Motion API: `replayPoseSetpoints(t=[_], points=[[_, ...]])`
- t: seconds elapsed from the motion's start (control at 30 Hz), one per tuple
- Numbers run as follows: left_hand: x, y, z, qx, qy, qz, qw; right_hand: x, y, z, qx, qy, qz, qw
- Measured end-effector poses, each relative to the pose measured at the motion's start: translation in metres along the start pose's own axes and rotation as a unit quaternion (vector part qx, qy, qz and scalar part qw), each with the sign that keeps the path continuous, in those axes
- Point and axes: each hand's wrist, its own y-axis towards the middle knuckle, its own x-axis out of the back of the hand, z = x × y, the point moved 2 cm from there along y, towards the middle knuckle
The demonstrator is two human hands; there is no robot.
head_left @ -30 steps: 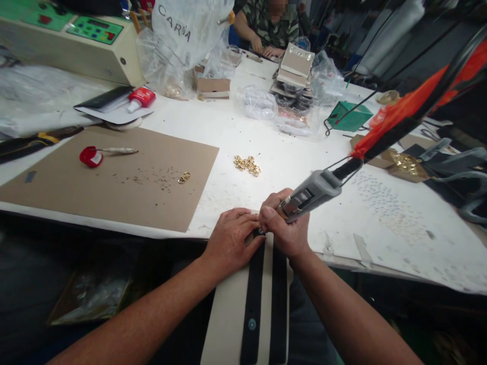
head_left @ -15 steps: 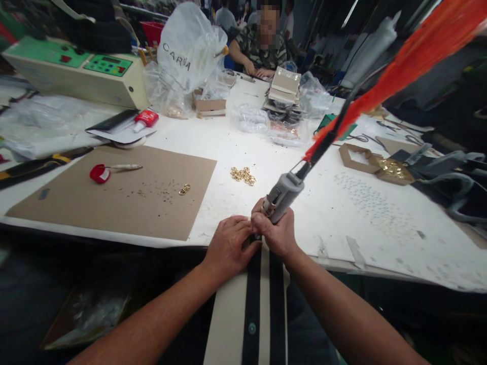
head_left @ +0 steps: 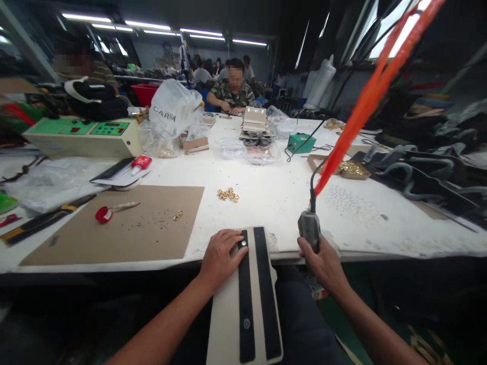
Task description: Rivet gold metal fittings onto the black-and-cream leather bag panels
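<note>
A long beige panel [head_left: 227, 324] with two black straps [head_left: 266, 294] leans from my lap onto the table edge. My left hand [head_left: 220, 256] lies on its upper part, fingers flat, thumb and forefinger apart on either side of a shiny metal stud [head_left: 244, 244] in the left strap. A second, duller stud [head_left: 247, 323] sits lower on that strap. To the right, off the panel, my right hand [head_left: 323, 261] is closed round a grey electric screwdriver [head_left: 310, 228], which hangs from an orange cord [head_left: 357, 111] and a black cable. Its tip is hidden.
Gold clasps [head_left: 228, 194] lie in a pile on the white table. A brown board [head_left: 125, 238] at left bears a red-capped item [head_left: 103, 215] and small bits. Behind are a plastic bag [head_left: 171, 109], stacked beige pieces [head_left: 254, 119], a green box [head_left: 301, 143] and a seated person [head_left: 232, 91].
My right hand has moved the screwdriver off the panel to the right. The upper stud now shows beside my left hand, which stays on the panel. The view has tilted up.
</note>
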Motion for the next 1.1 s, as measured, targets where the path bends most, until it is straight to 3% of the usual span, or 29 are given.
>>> replayPoseSetpoints(t=[0.07,0.17,0.27,0.33,0.4,0.47,0.5,0.53,0.6,0.67,0.77,0.9,1.03,1.07,1.1], points=[[0.001,-0.001,-0.003,-0.01,0.011,-0.013,1.0,0.014,-0.005,-0.024,0.011,-0.054,-0.033,0.998],[0.004,-0.003,-0.008,-0.007,0.056,-0.024,0.998,0.027,-0.027,-0.04,0.081,-0.073,-0.141,0.984],[0.007,-0.006,-0.013,0.02,0.105,-0.027,0.994,0.021,-0.065,-0.044,0.12,-0.037,-0.222,0.967],[0.009,-0.007,-0.015,0.03,0.122,-0.028,0.992,-0.002,-0.088,-0.044,0.1,0.034,-0.159,0.982],[0.011,-0.007,-0.019,0.036,0.133,-0.024,0.99,-0.035,-0.105,-0.04,0.054,0.156,0.018,0.986],[0.014,-0.008,-0.023,0.05,0.137,-0.019,0.989,-0.064,-0.115,-0.024,0.021,0.288,0.193,0.938],[0.017,-0.01,-0.025,0.064,0.131,-0.018,0.989,-0.072,-0.117,-0.012,0.022,0.332,0.239,0.912],[0.02,-0.013,-0.029,0.086,0.113,-0.019,0.99,-0.077,-0.118,0.0,0.038,0.353,0.253,0.9],[0.027,-0.021,-0.037,0.163,0.019,-0.027,0.986,-0.074,-0.117,0.026,0.104,0.33,0.217,0.913],[0.035,-0.034,-0.049,0.256,-0.145,-0.046,0.955,-0.068,-0.119,0.046,0.194,0.253,0.187,0.929],[0.047,-0.052,-0.075,0.331,-0.386,-0.062,0.859,-0.067,-0.13,0.06,0.325,0.116,0.189,0.919],[0.053,-0.062,-0.096,0.419,-0.513,-0.059,0.747,-0.069,-0.149,0.065,0.398,-0.041,0.252,0.881],[0.051,-0.059,-0.095,0.455,-0.543,-0.063,0.703,-0.035,-0.157,0.083,0.464,0.016,0.352,0.813],[0.05,-0.058,-0.095,0.453,-0.552,-0.055,0.698,-0.023,-0.152,0.089,0.459,0.057,0.332,0.822],[0.05,-0.057,-0.095,0.453,-0.559,-0.046,0.693,-0.012,-0.143,0.093,0.434,0.096,0.282,0.85]])
